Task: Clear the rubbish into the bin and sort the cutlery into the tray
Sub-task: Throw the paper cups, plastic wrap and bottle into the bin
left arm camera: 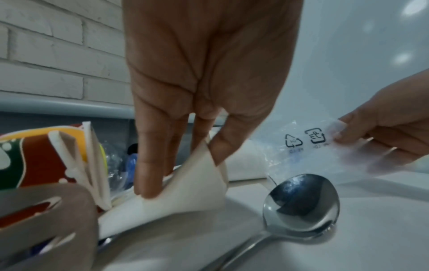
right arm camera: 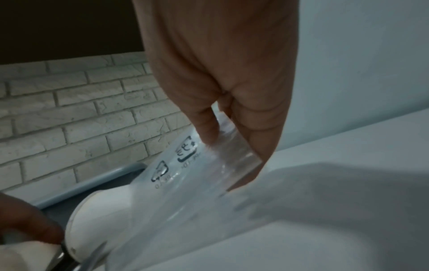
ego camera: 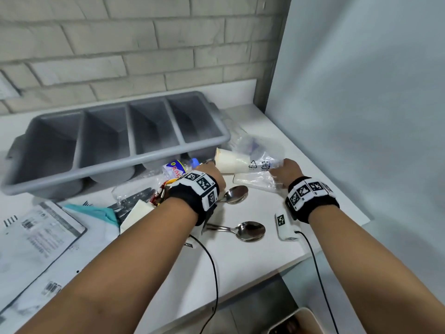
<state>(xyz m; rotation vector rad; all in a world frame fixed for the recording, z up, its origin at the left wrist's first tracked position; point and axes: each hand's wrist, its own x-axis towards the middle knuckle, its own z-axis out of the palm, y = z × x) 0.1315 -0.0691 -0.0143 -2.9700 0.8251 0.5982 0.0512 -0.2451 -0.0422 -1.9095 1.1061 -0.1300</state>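
My left hand (ego camera: pixel 209 170) reaches down among the litter, and its fingers (left arm camera: pixel 148 174) pinch a folded piece of white paper (left arm camera: pixel 185 194). Just right of it a white paper cup (ego camera: pixel 231 163) lies on its side, its far end covered by a clear plastic bag (ego camera: pixel 261 162) printed with recycling marks. My right hand (ego camera: pixel 286 170) pinches that bag (right arm camera: pixel 185 176) at its edge. Two metal spoons (ego camera: pixel 235 194) (ego camera: pixel 250 231) lie on the white counter near my wrists. The grey four-compartment cutlery tray (ego camera: pixel 108 165) stands behind.
A crushed bottle with a blue cap (ego camera: pixel 179 168), a red and yellow wrapper (ego camera: pixel 163 186) and printed mail bags (ego camera: pixel 41 237) crowd the left of the counter. A bin's rim (ego camera: pixel 296 314) shows below the counter's right edge. Cables hang from both wrists.
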